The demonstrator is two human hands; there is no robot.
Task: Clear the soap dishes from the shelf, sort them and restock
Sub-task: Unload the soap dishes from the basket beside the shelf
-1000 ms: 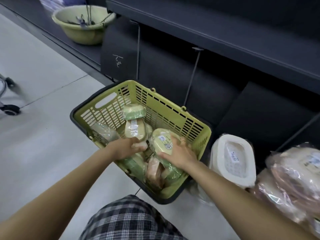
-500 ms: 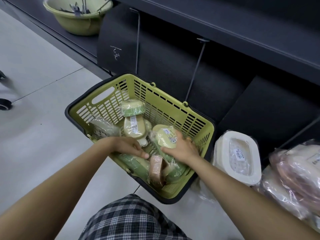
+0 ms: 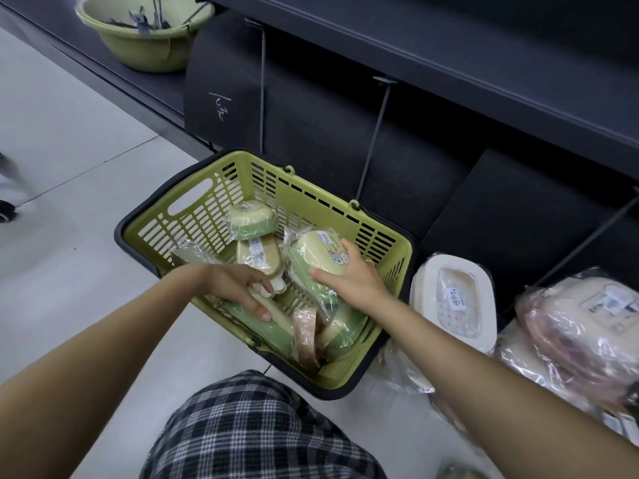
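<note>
Floor (image 3: 69, 140): basket (image 3: 214, 188), seemingly wrapped dishes (image 3: 453, 299)

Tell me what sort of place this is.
Probably a shop aisle: dark display shelving with bare peg hooks, a green shopping basket on the floor, and wrapped soap dishes bearing price labels.

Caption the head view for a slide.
Both hands reach into a green basket of wrapped soap dishes: right hand grips a green dish, left hand touches another.

We have a single head-worn view, looking steeply down and forward onto the green basket (image 3: 373, 233) close below us. Beyond the basket our view meets the dark shelving (image 3: 449, 63).
</note>
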